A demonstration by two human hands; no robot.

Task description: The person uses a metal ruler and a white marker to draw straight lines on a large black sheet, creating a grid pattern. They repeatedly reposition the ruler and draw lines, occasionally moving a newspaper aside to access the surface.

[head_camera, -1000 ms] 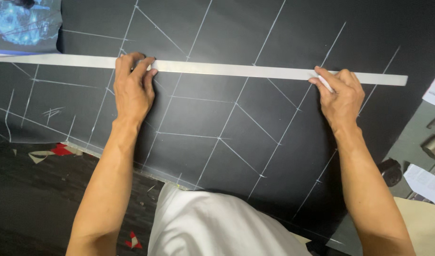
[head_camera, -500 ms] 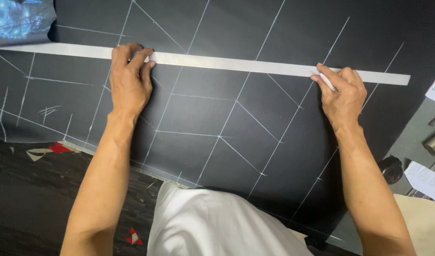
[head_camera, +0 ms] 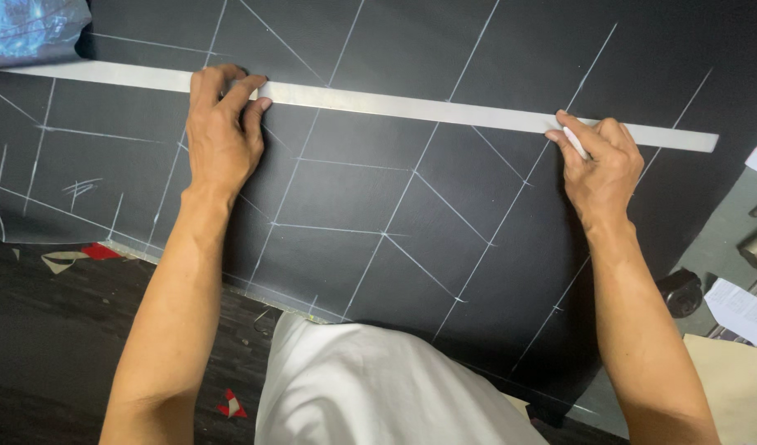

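A long flat metal ruler [head_camera: 411, 105] lies across a large black sheet [head_camera: 370, 198] marked with white chalk lines. My left hand [head_camera: 223, 136] presses on the ruler's left part, fingers spread over its edge. Near the ruler's right end, my right hand [head_camera: 599, 169] holds a thin white chalk stick [head_camera: 574, 142] with its tip against the ruler's lower edge. My white shirt [head_camera: 378, 387] fills the bottom middle of the view.
A crumpled bluish plastic bag [head_camera: 28, 29] sits at the top left. Red and pale scraps [head_camera: 86, 255] lie on the dark floor at left. Papers [head_camera: 745, 309], a dark round object [head_camera: 682, 290] and a tan board [head_camera: 737, 387] lie at right.
The ruler and both hands sit a little higher in view than before, with the ruler shifted slightly left and upward on the sheet. My grips look the same.
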